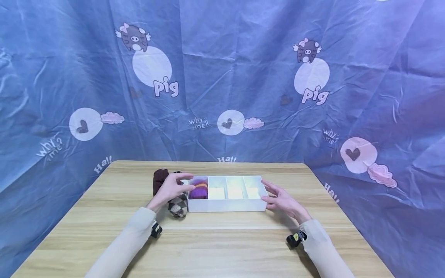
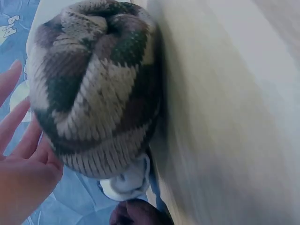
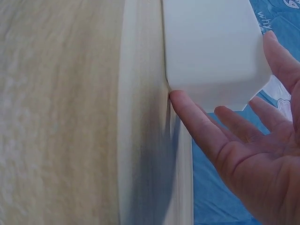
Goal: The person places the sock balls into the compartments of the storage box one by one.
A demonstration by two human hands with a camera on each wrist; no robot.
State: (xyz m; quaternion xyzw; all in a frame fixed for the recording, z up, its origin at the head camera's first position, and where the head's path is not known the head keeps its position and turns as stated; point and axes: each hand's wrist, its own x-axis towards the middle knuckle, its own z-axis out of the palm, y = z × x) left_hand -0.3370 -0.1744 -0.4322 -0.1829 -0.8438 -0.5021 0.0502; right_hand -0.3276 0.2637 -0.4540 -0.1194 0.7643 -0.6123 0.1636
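Observation:
A white box with several compartments in a row stands on the table. In its leftmost compartment lies a purple rolled-up sock with an orange stripe. My left hand is at the box's left end, its fingertips by the rim beside that sock. Under and beside this hand is a checkered rolled sock in brown, green and cream. Past it are a white rolled sock and a dark brown one. My right hand touches the box's right end with extended fingers.
The wooden table reaches back to a blue printed curtain that hangs behind and along both sides. A small black camera is worn on each wrist.

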